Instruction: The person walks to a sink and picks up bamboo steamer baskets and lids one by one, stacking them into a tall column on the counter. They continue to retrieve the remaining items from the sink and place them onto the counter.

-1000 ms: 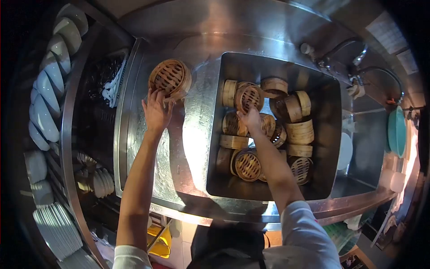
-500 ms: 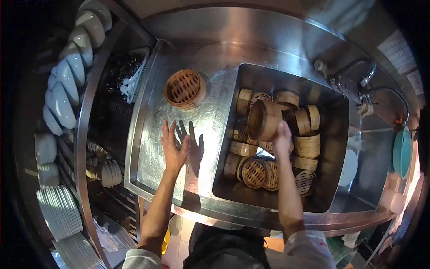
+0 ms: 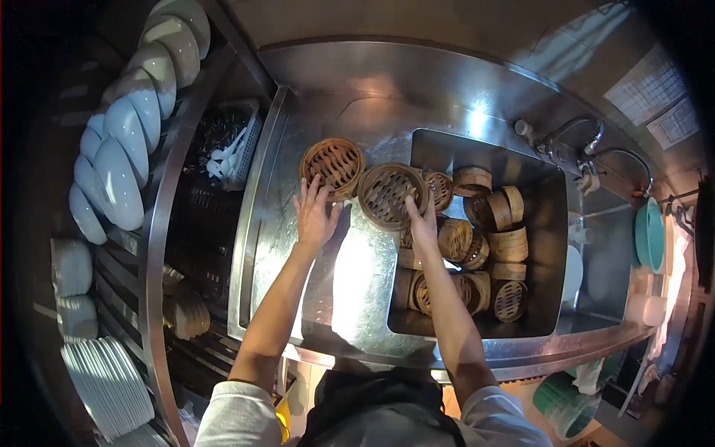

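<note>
A round bamboo steamer basket (image 3: 333, 165) with a slatted bottom rests on the steel drainboard (image 3: 279, 223). My left hand (image 3: 316, 216) lies at its near side, fingertips right at the rim, fingers apart. My right hand (image 3: 423, 227) grips a second bamboo steamer (image 3: 387, 195) by its right side, thumb over the rim. This one is tilted toward me over the sink's left edge, close beside the first. Below it, several more bamboo steamers (image 3: 509, 244) lie jumbled in the sink (image 3: 547, 223), some upright and some on their sides.
Taps (image 3: 588, 153) stand at the back right, with a green basin (image 3: 649, 235) hanging beyond. At left, a rack (image 3: 155, 276) holds overlapping white bowls (image 3: 119, 182) and stacked plates (image 3: 109, 387). A basket of white spoons (image 3: 227, 153) stands behind the drainboard's left rim.
My right hand has carried its steamer left from above the sink to beside the one on the drainboard. My left hand has moved up to that steamer's rim.
</note>
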`<state>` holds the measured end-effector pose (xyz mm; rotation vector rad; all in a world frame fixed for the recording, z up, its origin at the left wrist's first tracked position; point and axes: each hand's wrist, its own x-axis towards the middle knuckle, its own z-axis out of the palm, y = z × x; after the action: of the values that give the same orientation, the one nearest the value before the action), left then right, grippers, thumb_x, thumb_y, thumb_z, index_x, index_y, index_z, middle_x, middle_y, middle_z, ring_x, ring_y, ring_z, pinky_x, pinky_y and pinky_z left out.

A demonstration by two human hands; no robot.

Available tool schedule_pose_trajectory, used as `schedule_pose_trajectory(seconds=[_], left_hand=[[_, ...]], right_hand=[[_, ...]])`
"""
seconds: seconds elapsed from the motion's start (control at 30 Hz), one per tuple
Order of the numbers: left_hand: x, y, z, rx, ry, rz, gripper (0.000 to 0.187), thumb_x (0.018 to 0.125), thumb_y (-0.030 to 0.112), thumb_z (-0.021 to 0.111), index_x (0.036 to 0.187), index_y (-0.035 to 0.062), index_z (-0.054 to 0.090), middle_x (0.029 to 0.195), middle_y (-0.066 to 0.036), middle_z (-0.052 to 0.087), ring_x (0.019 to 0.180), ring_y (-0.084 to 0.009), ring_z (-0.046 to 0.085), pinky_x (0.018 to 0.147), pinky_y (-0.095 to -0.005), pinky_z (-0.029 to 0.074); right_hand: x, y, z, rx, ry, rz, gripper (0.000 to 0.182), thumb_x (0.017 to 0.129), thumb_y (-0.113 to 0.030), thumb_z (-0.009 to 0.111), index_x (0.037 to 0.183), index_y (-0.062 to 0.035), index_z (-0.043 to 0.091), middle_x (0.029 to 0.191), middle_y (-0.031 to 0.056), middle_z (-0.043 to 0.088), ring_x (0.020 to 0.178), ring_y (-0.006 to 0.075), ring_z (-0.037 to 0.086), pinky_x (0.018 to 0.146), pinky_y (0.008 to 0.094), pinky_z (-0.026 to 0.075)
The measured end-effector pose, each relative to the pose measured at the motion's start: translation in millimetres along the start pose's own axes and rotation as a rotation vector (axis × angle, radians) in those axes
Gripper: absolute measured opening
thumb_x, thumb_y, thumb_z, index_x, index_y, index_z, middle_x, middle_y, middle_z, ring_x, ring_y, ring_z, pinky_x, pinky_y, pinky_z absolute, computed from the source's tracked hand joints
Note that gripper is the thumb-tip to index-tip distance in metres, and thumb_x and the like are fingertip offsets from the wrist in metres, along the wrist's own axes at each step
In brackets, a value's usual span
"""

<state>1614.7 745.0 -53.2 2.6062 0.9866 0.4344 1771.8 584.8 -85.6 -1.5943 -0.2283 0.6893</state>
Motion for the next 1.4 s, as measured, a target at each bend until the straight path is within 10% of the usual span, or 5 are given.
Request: schedule_pose_trajectory(seconds=[0.3,0.5,0.83,1.13,1.4], left_hand=[[-11.8,-19.6,-7.6,-0.147,0.066,-0.036,0.030,0.076,0.022,0.064,0.099,0.0065,0.054,0.135,-0.018,0.034,0.130,-0.0415,0.017,0.101,-0.0595,0.015],[-28.9,-2.9,-20.0,-0.111,0.089,-0.055,0.056,0.074,0.021,0.064,0.125,0.0087,0.044,0.142,-0.018,0.022,0.131,-0.0407,0.014,0.102,-0.0581,0.011],[-195.2,26.8,-64.4,-0.135,-0.093,-0.314,0.057,0.077,0.019,0.061,0.128,0.0058,0.040,0.143,-0.021,0.019,0.133,-0.0385,0.013,0.104,-0.0530,0.010],[-199.9,41.6,-80.5,-0.084,0.102,-0.490,0.052,0.075,0.010,0.064,0.122,0.0004,0.044,0.138,-0.023,0.028,0.128,-0.0384,0.027,0.103,-0.0433,0.025],[-0.5,-55.8,-29.4,-0.355,0.249,-0.432,0.051,0.085,0.028,0.053,0.124,-0.0033,0.044,0.121,-0.024,0.049,0.117,-0.0344,0.044,0.097,-0.0362,0.034]], right_hand=[[45.4,9.4,40.9,-0.067,0.345,-0.188,0.040,0.091,-0.012,0.045,0.127,0.0019,0.037,0.121,0.0187,0.048,0.111,0.0283,0.046,0.094,0.0329,0.034],[55.8,14.5,10.4,0.247,0.186,-0.009,0.067,0.091,-0.052,0.033,0.134,-0.0010,0.028,0.135,0.0135,0.033,0.124,0.0207,0.032,0.103,0.0320,0.024],[133.6,185.3,-92.3,-0.396,0.022,-0.007,0.030,0.082,-0.028,0.060,0.091,0.0007,0.060,0.085,0.0110,0.062,0.081,0.0202,0.057,0.075,0.0313,0.044],[68.5,-32.8,-0.3,-0.576,-0.064,-0.051,0.065,0.083,-0.053,0.048,0.114,0.0036,0.050,0.109,0.0248,0.054,0.110,0.0369,0.048,0.094,0.0388,0.034],[54.0,-86.2,-2.6,-0.651,-0.190,-0.154,0.038,0.079,-0.022,0.055,0.064,0.0120,0.056,0.047,0.0189,0.054,0.044,0.0271,0.059,0.044,0.0355,0.048]])
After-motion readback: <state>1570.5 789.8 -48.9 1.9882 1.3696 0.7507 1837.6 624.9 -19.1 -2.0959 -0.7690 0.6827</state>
